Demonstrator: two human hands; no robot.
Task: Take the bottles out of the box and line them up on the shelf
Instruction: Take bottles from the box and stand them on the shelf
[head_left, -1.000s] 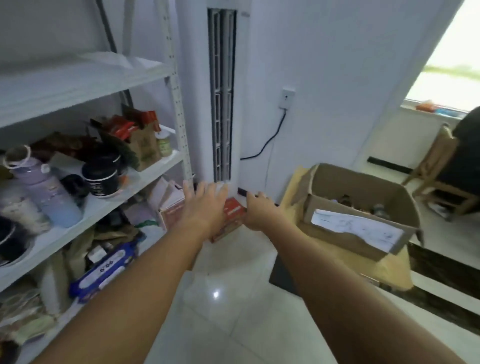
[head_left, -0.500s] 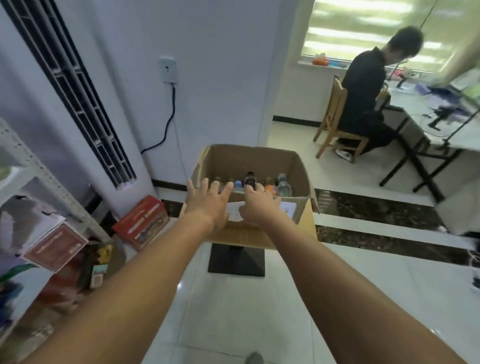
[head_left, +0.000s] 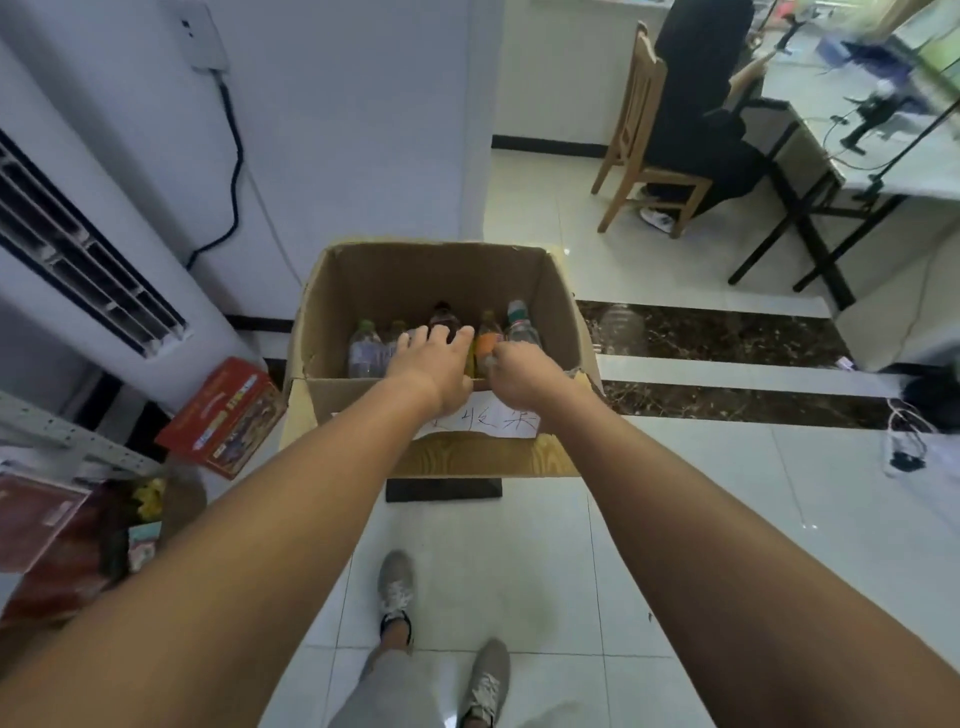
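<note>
Glossy white floor tiles (head_left: 467, 530). Head view: an open corrugated cardboard box (head_left: 431, 270) holds a row of clear plastic bottles (head_left: 363, 348), all upright. Left hand (head_left: 431, 364) has its fingers spread over the dark bottle (head_left: 441, 314). Right hand (head_left: 519, 371) is curled by the orange bottle (head_left: 487, 335); cannot tell if it grips. Best to wrap the smooth round bodies and lift straight up.

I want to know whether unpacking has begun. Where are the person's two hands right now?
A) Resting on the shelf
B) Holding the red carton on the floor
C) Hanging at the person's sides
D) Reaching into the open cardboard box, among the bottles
D: the left hand and right hand both reach over the near wall of the cardboard box, down among the upright bottles. Whether either grips one is unclear.
</note>
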